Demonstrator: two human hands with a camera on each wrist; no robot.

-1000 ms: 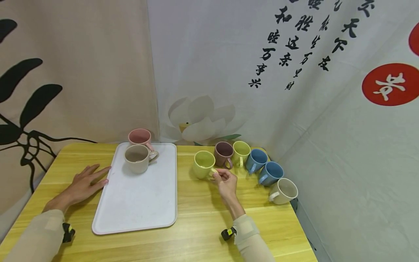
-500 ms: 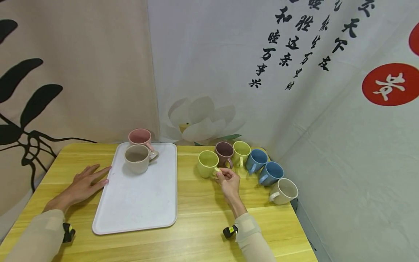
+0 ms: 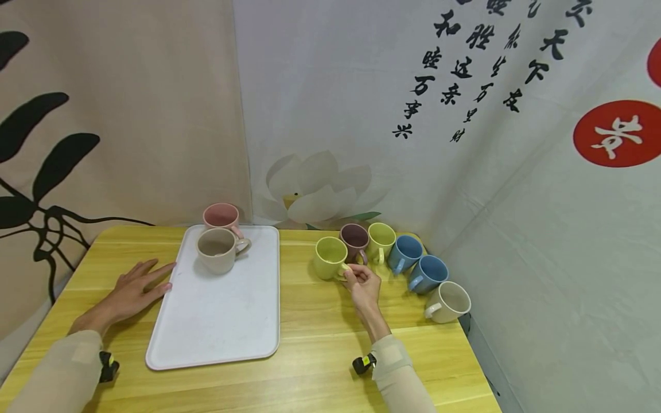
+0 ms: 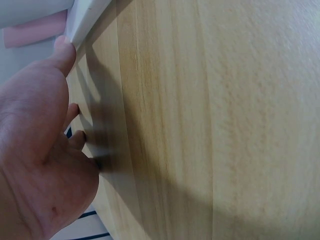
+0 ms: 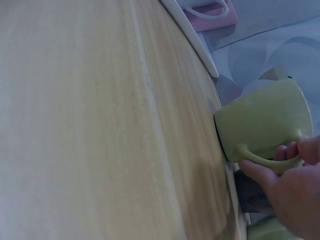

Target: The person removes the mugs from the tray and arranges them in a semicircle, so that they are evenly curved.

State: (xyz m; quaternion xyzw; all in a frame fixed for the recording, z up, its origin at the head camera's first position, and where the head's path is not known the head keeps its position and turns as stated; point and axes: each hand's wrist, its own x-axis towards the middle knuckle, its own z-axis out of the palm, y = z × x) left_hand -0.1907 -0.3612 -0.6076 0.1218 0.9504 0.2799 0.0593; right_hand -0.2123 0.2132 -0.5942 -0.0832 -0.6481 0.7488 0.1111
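My right hand (image 3: 364, 289) pinches the handle of a yellow-green mug (image 3: 330, 259), which stands upright just left of a dark purple mug (image 3: 354, 241). In the right wrist view the thumb and fingers wrap that mug's handle (image 5: 270, 163). My left hand (image 3: 135, 291) lies with fingers spread, thumb and fingertips right at the left edge of a white tray (image 3: 222, 327). Toward the tray's back sits a beige mug (image 3: 216, 252), and behind it a pink mug (image 3: 221, 215). The left wrist view has the thumb (image 4: 64, 52) against the tray's rim.
A row of mugs curves along the table's right back edge: a second yellow-green mug (image 3: 381, 238), two blue mugs (image 3: 427, 275) and a cream mug (image 3: 447, 302). Printed cloth (image 3: 330, 115) hangs close behind the wooden table (image 3: 320, 367).
My right hand has slid the yellow-green mug to the right, closer to the purple mug, slowing in the last half second. The left hand and tray have stayed put.
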